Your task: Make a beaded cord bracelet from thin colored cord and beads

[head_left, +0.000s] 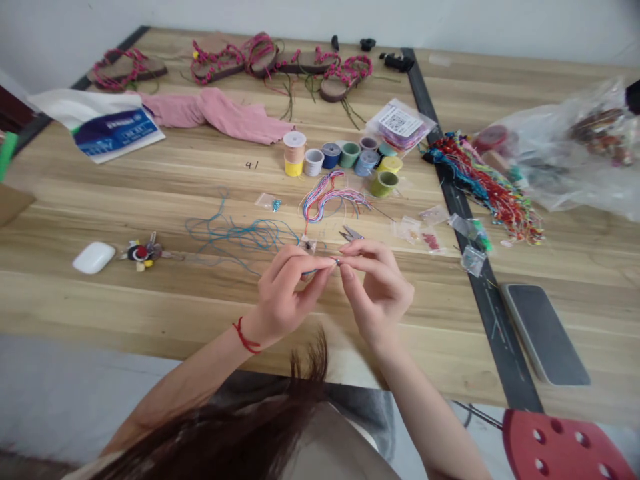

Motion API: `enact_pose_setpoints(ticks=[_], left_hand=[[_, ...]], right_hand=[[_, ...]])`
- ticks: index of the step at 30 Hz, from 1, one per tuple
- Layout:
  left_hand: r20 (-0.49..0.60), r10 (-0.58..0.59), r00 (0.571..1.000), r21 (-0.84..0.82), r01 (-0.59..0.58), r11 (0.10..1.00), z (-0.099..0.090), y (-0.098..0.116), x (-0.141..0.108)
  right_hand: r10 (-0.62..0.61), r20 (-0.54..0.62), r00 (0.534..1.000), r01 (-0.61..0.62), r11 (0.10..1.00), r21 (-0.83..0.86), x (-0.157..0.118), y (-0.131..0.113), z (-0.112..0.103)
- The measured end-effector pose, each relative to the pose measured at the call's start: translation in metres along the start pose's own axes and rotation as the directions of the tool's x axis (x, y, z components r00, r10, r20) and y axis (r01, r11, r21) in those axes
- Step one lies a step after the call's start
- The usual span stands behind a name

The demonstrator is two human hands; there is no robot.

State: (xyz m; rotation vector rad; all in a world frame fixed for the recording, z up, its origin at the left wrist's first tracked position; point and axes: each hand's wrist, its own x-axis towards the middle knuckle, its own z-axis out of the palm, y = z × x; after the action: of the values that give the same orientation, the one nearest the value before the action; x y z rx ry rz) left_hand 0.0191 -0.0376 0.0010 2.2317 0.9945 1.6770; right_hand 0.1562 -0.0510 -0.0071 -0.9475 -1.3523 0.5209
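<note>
My left hand (285, 290), a red cord bracelet (245, 335) on its wrist, pinches thin blue cord (240, 233) between thumb and forefinger. Loose loops of that cord lie on the table to its left. My right hand (377, 287) meets it fingertip to fingertip, pinching at the same spot. A tiny dark piece shows between the fingertips; it is too small to name. Just beyond my right fingers lie small scissors (351, 233), partly hidden. A small packet (308, 245) sits behind my left fingers.
Thread spools (331, 155) and a multicoloured thread bundle (317, 200) stand beyond my hands. Corded sandals (220, 67) line the back. A phone (545, 333) and a heap of coloured cords (493, 183) are to the right; a white case (93, 257) and keychain (143, 252) left.
</note>
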Motion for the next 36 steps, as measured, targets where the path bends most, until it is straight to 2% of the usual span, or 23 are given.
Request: enact_pose_setpoints(ticks=[5,9,12,14,17,20,22,24,26,28,32,36], left_hand=[[0.002,-0.064,0.998,-0.046,0.064,0.997,0.0,0.0,0.001],[0.001,-0.168,0.986,-0.152,0.166,0.974,0.002,-0.001,0.001],[0.04,-0.265,0.963,-0.257,0.266,0.929,0.002,-0.001,0.003],[0.094,-0.346,0.933,-0.34,0.357,0.87,0.002,-0.001,0.006],[0.24,-0.494,0.836,-0.485,0.544,0.685,0.003,-0.004,0.008],[0.415,-0.592,0.691,-0.582,0.701,0.412,0.006,-0.008,0.008],[0.498,-0.611,0.616,-0.605,0.751,0.265,0.008,-0.009,0.006],[0.541,-0.611,0.578,-0.613,0.768,0.185,0.009,-0.009,0.005],[0.542,-0.606,0.582,-0.622,0.763,0.177,0.01,-0.008,0.004],[0.504,-0.598,0.624,-0.636,0.736,0.232,0.01,-0.007,0.004],[0.365,-0.561,0.743,-0.622,0.643,0.448,0.009,-0.005,0.005],[0.255,-0.508,0.823,-0.538,0.557,0.632,0.006,-0.002,0.006]], right_hand=[[0.053,0.04,0.998,-0.054,0.998,0.039,0.002,0.0,-0.002],[0.104,0.058,0.993,-0.108,0.991,0.078,0.002,0.001,-0.002],[0.129,0.06,0.99,-0.135,0.984,0.116,0.003,0.003,-0.002],[0.137,0.059,0.989,-0.145,0.979,0.142,0.003,0.004,-0.001],[0.148,0.063,0.987,-0.156,0.974,0.165,0.003,0.005,-0.001],[0.141,0.058,0.988,-0.149,0.974,0.172,0.003,0.006,-0.001],[0.141,0.056,0.988,-0.149,0.973,0.174,0.004,0.006,-0.001],[0.148,0.056,0.987,-0.156,0.97,0.189,0.004,0.005,0.0],[0.161,0.057,0.985,-0.169,0.962,0.215,0.004,0.004,0.0],[0.169,0.06,0.984,-0.178,0.956,0.233,0.004,0.003,0.001],[0.174,0.079,0.982,-0.187,0.958,0.217,0.004,0.001,0.002],[0.165,0.093,0.982,-0.183,0.953,0.243,0.005,-0.001,0.002]])
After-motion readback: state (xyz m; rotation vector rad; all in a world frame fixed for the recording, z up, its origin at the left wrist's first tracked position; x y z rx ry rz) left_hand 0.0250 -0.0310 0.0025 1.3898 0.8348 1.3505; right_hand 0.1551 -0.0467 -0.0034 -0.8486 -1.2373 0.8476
